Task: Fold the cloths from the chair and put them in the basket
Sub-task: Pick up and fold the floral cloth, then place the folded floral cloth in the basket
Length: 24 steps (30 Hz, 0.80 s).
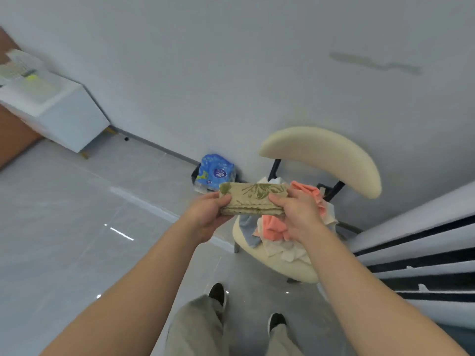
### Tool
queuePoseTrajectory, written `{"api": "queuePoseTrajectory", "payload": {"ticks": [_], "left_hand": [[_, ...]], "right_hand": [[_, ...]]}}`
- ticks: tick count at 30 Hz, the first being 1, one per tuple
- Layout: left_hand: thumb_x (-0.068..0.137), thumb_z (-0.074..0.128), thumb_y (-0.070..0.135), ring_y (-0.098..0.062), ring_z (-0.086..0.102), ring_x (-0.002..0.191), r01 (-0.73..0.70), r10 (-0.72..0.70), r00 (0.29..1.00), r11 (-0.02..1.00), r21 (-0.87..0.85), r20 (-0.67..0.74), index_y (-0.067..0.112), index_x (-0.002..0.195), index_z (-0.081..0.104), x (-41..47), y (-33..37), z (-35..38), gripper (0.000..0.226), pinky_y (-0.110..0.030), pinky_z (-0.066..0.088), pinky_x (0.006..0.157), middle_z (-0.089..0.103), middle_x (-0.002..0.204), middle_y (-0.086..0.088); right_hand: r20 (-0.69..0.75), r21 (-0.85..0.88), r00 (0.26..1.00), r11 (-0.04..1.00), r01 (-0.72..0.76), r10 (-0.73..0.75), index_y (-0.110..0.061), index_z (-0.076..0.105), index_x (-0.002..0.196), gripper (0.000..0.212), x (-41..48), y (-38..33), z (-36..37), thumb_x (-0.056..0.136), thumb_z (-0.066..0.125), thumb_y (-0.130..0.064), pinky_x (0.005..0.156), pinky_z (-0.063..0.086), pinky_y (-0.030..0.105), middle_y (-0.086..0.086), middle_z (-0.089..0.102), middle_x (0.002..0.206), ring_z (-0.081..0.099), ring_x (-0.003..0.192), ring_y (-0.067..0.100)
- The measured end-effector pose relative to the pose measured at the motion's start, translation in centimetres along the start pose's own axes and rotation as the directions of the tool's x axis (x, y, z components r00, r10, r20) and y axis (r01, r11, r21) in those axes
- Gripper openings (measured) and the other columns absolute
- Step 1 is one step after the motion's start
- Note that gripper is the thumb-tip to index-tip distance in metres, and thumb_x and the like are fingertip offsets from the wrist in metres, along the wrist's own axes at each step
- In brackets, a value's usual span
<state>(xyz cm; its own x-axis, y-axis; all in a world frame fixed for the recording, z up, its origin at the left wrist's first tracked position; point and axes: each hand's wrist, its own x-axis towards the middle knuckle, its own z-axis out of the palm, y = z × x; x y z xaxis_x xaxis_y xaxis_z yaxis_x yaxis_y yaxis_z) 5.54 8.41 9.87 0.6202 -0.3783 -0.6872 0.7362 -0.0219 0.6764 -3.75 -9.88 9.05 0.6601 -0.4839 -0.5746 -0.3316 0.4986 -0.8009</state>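
Two hands are holding a folded green cloth level in the air, above the front of the chair. The left hand is pinching its left end, thumb on top and fingers curled beneath; the right hand is gripping the right end the same way. More cloths, pink, white and pale blue, are lying heaped on the cream seat, just behind and below the held one. Glossy grey tiles are reflecting the lights, and a plain white wall is rising behind the chair. A white cabinet is standing at the left, its top blurred. A blue patterned bag is sitting against the wall, partly hidden behind the cloth, in a dark holder that I cannot make out. Striped panels are running off the right edge.
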Motion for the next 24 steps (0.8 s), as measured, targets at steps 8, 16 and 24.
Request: {"api": "queuePoseTrajectory", "payload": {"ticks": [8, 16, 24], "left_hand": [[0.101, 0.057, 0.002, -0.026, 0.07, 0.092, -0.099, 0.073, 0.988, 0.976, -0.194, -0.138, -0.007, 0.118, 0.064, -5.4, 7.9, -12.7, 0.021, -0.034, 0.057, 0.086, 0.073, 0.102, -0.019], [0.097, 0.064, 0.003, -0.022, 0.074, 0.089, -0.122, 0.095, 0.975, 0.985, -0.123, -0.201, -0.004, 0.116, 0.067, -7.2, 16.2, -30.1, 0.02, -0.029, 0.058, 0.078, 0.076, 0.107, -0.017], [0.098, 0.063, 0.002, -0.024, 0.076, 0.09, -0.147, 0.116, 0.962, 0.983, -0.109, -0.247, -0.001, 0.114, 0.067, -5.7, 23.5, -44.4, 0.017, -0.03, 0.058, 0.079, 0.078, 0.101, -0.015]], "right_hand": [[0.122, -0.038, 0.99, 0.997, -0.068, 0.072, 0.007, 0.07, 0.106, 0.022, -2.3, -1.0, 16.3, 0.085, 0.074, 0.005, 0.06, 0.062, 0.029, 0.013, 0.077, 0.084, 0.074, 0.068, 0.021], [0.148, -0.056, 0.988, 0.998, -0.03, 0.038, -0.002, 0.07, 0.105, 0.02, -3.0, 2.8, 34.8, 0.086, 0.075, 0.002, 0.058, 0.058, 0.029, 0.01, 0.078, 0.084, 0.075, 0.069, 0.02], [0.155, -0.124, 0.987, 0.992, -0.03, 0.05, 0.002, 0.068, 0.115, 0.023, -1.5, 6.0, 50.9, 0.092, 0.07, 0.001, 0.085, 0.061, 0.042, 0.012, 0.079, 0.095, 0.076, 0.085, 0.025]]}}
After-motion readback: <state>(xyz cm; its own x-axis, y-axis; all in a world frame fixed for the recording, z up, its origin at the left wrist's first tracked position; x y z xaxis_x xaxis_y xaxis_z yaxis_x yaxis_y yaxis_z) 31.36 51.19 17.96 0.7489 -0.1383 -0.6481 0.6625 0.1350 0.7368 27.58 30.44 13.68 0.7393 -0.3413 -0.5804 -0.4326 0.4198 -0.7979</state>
